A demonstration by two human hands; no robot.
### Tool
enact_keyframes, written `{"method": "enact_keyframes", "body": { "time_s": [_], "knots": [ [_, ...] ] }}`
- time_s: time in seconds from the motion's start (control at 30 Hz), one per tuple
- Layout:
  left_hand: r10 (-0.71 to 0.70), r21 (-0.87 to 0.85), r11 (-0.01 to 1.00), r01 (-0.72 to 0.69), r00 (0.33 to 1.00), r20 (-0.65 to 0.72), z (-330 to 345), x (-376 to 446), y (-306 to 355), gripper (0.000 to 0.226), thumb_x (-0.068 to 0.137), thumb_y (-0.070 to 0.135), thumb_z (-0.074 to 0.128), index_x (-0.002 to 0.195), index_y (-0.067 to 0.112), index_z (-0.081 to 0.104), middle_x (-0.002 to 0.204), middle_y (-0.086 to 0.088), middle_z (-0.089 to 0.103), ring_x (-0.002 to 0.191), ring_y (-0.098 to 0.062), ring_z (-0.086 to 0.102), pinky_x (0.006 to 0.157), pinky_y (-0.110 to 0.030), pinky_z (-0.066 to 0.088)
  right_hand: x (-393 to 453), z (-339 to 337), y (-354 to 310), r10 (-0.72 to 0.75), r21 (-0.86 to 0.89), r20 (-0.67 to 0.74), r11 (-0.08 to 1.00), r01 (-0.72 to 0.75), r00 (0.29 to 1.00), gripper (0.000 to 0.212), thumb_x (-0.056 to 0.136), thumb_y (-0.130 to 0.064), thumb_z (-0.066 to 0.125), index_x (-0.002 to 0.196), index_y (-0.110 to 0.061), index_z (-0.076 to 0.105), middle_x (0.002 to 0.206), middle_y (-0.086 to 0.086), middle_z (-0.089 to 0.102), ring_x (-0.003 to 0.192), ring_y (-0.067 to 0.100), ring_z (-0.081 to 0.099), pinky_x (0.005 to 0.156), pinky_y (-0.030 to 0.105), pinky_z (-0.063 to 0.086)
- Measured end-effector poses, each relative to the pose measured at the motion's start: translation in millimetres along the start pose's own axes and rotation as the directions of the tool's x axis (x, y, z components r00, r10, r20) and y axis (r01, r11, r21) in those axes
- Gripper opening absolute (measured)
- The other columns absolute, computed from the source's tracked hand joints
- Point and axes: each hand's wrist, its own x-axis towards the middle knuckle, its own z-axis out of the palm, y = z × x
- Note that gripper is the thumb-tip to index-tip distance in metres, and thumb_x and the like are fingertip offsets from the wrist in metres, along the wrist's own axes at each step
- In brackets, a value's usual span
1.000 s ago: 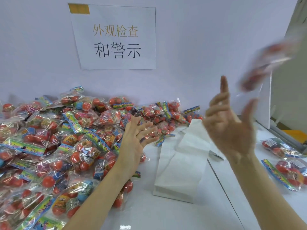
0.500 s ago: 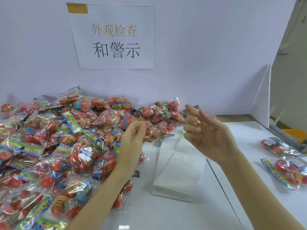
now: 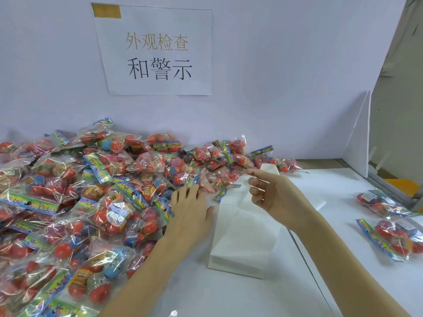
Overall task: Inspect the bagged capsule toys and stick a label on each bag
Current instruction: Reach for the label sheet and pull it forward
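A big heap of clear bagged capsule toys (image 3: 96, 195), mostly red and orange balls with rainbow header cards, covers the left half of the white table (image 3: 229, 296). My left hand (image 3: 190, 209) lies palm down at the heap's right edge, its straight fingers touching a bag. My right hand (image 3: 274, 195) hovers over a white stack of sheets (image 3: 240, 239), fingers loosely curled and index pointing left, holding nothing that I can see. Two bags lie apart at the right, one (image 3: 375, 202) behind the other (image 3: 396, 239).
A paper sign with Chinese text (image 3: 158, 51) hangs on the pale back wall. A white divider panel (image 3: 357, 138) stands at the back right, with an orange object (image 3: 398, 186) beyond the table edge.
My right hand was raised with a blurred bag in the air to the right; it has come down over the white stack. My left hand has sunk onto the heap's edge.
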Motion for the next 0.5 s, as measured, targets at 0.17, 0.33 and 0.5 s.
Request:
{"method": "enact_keyframes", "body": {
  "time_s": [0.17,0.33,0.5],
  "knots": [
    [0.030,-0.322,0.928,-0.188,0.899,-0.438,-10,1,3,0.032,0.092,0.029,0.078,0.118,0.010,0.070,0.124,-0.003,0.067,0.118,-0.032,0.058,0.104,-0.039,0.031,-2,6,5,-0.020,-0.157,-0.030,0.987,0.015,0.999,0.015,0.101,-0.015,0.062,0.107,-0.009,0.075,0.077,0.001,0.062,0.063,0.014,0.055,0.056,0.021,0.047],
    [0.017,-0.561,0.685,-0.465,0.780,-0.626,-17,-1,9,0.031,0.087,0.016,0.084,0.109,0.008,0.065,0.113,-0.001,0.061,0.107,-0.011,0.059,0.090,-0.025,0.051,-6,14,11,-0.110,-0.346,0.029,0.932,0.113,0.994,0.027,0.101,-0.024,0.066,0.127,-0.020,0.070,0.111,0.008,0.077,0.096,0.020,0.072,0.077,0.029,0.053],
    [-0.042,-0.819,0.414,-0.398,0.890,-0.454,-21,1,6,0.041,0.090,0.013,0.080,0.122,0.012,0.054,0.114,0.012,0.061,0.112,-0.011,0.063,0.092,-0.016,0.050,-12,23,11,-0.131,-0.410,0.163,0.892,0.188,0.978,0.043,0.092,-0.049,0.068,0.125,-0.021,0.074,0.116,0.008,0.076,0.098,0.017,0.066,0.082,0.030,0.047]
  ]
}}
